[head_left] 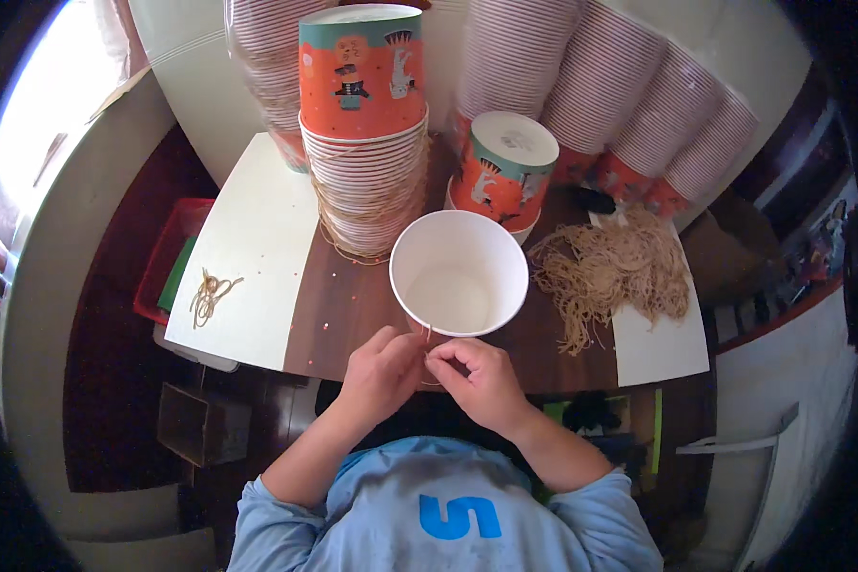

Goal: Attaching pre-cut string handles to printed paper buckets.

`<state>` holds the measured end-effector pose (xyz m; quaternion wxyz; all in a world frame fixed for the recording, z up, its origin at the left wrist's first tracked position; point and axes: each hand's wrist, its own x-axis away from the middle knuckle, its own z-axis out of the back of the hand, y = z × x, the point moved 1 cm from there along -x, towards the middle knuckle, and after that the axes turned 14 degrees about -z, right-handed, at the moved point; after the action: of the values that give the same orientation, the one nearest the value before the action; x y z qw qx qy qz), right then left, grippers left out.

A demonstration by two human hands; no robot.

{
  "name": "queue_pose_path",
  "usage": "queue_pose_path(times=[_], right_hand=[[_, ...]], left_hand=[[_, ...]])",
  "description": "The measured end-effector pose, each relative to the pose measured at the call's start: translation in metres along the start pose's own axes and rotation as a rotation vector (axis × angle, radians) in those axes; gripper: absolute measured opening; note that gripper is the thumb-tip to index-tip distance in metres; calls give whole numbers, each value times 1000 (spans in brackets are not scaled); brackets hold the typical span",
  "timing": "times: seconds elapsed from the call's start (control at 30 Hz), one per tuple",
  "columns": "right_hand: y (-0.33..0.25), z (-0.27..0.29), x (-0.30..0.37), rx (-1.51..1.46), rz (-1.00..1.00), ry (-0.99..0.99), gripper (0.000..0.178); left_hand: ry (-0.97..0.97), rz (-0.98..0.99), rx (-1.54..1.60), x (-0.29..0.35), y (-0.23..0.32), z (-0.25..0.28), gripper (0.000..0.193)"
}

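Worktable (353, 329): we see a dark brown middle section with white panels at both ends.
Rear stacks (520, 57): we count several columns of nested paper tubs leaning along the back.
Tall stack (364, 191): upside-down tubs, orange and green at the top, tan loops around the white rims.
Short stack (507, 172): inverted, right of the tall stack.
Cord heap (629, 276): tangled, tan, at the right.
Open white tub (459, 276): mouth up, near the front edge, directly beyond our hands.
Left hand (383, 370): fingertips pinching a thin cord (429, 331) just before the tub's near rim.
Right hand (483, 377): thumb and forefinger together on the same cord.
Loose loops (210, 297): small bunch, left panel.
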<state>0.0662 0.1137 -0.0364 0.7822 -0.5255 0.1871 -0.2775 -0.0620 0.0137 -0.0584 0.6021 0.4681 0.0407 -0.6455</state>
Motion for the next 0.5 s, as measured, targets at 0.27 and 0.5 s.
queue_pose_path(times=[0.27, 0.5], right_hand=[[17, -17, -14, 568, 416, 502, 19], [19, -20, -27, -116, 16, 67, 17]], left_hand=[[309, 466, 474, 6, -2, -21, 10], [414, 828, 995, 6, -3, -14, 10]])
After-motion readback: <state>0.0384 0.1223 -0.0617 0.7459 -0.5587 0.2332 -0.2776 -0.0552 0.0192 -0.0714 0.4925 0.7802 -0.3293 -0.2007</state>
